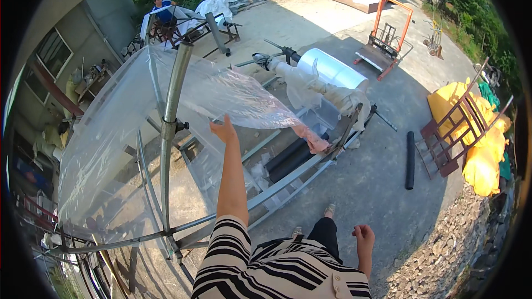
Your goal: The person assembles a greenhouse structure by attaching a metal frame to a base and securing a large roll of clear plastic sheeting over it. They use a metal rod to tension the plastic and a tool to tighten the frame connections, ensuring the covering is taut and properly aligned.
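A wide sheet of clear plastic film [133, 116] hangs over a grey metal pipe frame [169, 133] in front of me. My left hand [224, 129] reaches up and holds the film's lower edge. The sheet runs back to a big roll of clear film [332, 69] on a metal stand. A co-worker's gloved hand [313, 140] grips the same edge farther right, by the roll. My right hand [363, 236] hangs at my side in a loose fist, holding nothing.
Black tubes [291, 158] lie in the stand's frame, another black tube [410, 159] on the concrete. An orange hand lift [385, 44], a brown metal rack [451, 133] against yellow sheeting, and gravel [443, 254] are to the right. A person in blue [162, 10] stands far back.
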### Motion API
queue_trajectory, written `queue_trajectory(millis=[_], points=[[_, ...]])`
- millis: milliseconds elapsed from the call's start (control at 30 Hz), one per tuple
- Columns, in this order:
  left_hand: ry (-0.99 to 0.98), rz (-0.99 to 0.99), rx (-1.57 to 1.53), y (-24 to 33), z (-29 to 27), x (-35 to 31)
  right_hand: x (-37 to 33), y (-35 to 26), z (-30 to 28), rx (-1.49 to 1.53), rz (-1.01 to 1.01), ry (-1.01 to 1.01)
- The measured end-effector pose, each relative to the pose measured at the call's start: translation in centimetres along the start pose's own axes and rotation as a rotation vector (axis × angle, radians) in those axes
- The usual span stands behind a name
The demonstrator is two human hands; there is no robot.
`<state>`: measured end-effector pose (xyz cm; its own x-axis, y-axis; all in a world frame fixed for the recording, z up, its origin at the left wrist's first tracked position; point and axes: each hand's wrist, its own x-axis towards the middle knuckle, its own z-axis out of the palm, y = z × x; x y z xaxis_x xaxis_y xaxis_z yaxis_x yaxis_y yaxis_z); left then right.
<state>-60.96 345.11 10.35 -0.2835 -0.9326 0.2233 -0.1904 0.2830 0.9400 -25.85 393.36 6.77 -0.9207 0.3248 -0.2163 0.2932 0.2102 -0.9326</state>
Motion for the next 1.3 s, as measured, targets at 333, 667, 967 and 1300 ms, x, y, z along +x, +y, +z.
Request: queue_trajectory(millis=[333, 667, 967, 1300], points=[[-0.154, 0.001, -0.051, -1.9, 3.0, 4.7, 26.3, -10.0, 6.9, -0.264, -0.253, -0.589], [-0.394, -0.028, -0.226, 5.2, 4.9, -1.3, 41.1, -26.2, 18.0, -0.326, -0.714, -0.942], [-0.09, 0.122, 0.013, 4.5, 5.3, 0.1, 37.3, -32.9, 28.2, -0.306, -0.927, -1.241], [-0.156, -0.266, -0.479, 6.9, 6.7, -1.6, 35.4, -35.5, 39.8, 0.011, -1.343, -0.985]])
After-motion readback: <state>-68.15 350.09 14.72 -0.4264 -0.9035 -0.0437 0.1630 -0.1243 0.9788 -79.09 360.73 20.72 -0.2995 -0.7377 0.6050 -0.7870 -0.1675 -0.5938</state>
